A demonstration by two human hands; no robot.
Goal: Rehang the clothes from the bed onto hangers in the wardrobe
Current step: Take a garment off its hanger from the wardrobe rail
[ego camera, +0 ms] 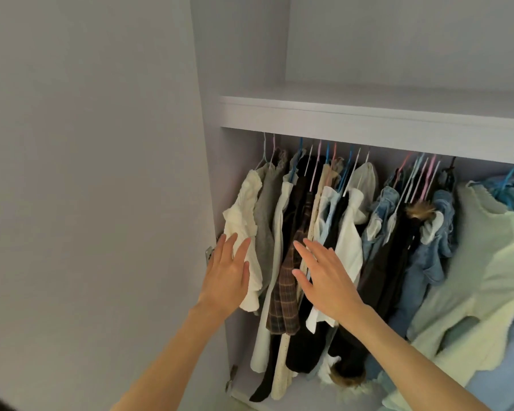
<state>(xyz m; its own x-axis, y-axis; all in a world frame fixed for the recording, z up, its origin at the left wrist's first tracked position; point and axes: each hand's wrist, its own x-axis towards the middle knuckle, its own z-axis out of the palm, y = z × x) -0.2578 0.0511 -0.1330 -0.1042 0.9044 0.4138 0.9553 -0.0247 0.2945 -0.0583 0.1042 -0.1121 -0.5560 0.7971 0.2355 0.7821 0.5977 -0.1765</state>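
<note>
The open wardrobe holds a packed row of clothes on thin blue, pink and white hangers (327, 161). My left hand (229, 271) reaches in with straight fingers against a white ruffled top (244, 212) at the far left of the row. My right hand (324, 274) is spread flat with its fingers on a brown plaid garment (285, 295) and the black and white pieces beside it. Neither hand holds anything. The rail is hidden behind the shelf edge. The bed is out of view.
A white shelf (368, 123) runs across just above the hangers. The wardrobe door (86, 173) stands open at the left, with hinges (209, 253) on the side panel. Denim pieces (433, 262) and a pale green top (481, 277) hang at the right.
</note>
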